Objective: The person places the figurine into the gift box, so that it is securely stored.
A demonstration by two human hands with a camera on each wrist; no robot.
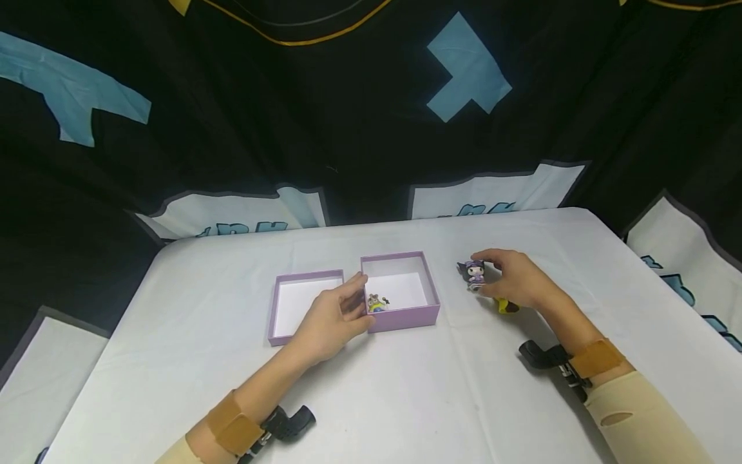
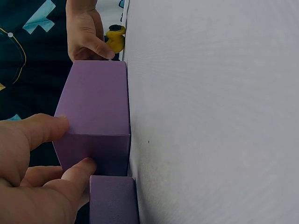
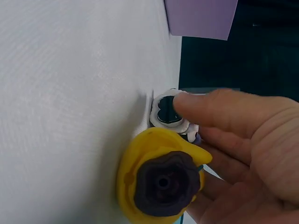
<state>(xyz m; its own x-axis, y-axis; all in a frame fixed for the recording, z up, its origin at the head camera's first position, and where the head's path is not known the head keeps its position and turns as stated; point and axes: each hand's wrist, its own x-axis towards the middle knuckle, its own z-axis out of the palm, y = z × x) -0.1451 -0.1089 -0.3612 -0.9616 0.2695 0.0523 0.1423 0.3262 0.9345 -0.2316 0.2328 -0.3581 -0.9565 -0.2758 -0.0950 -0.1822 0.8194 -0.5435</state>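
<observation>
Your left hand [image 1: 330, 322] grasps the purple box [image 1: 402, 318] at its near left corner, thumb on the front wall and fingers against the side. Inside that box, just right of your left fingers, sits a small colourful figurine [image 1: 378, 304]. A shallower purple tray [image 1: 272, 316] lies just left of the same hand, partly behind your fingers in the head view.

Your right hand [image 1: 518, 278] pinches the dark-hooded figurine [image 1: 475, 274] between thumb and fingers, well to the right of the box — its face shows at your fingertips' left. You cannot tell from here whether it touches the white tablecloth [image 1: 417, 399]. The yellow toy [image 3: 133, 154], with a dark purple centre, is just beside that figurine, partly under your right hand. Beyond both hands hangs a black curtain [image 1: 359, 129] with blue patches.
</observation>
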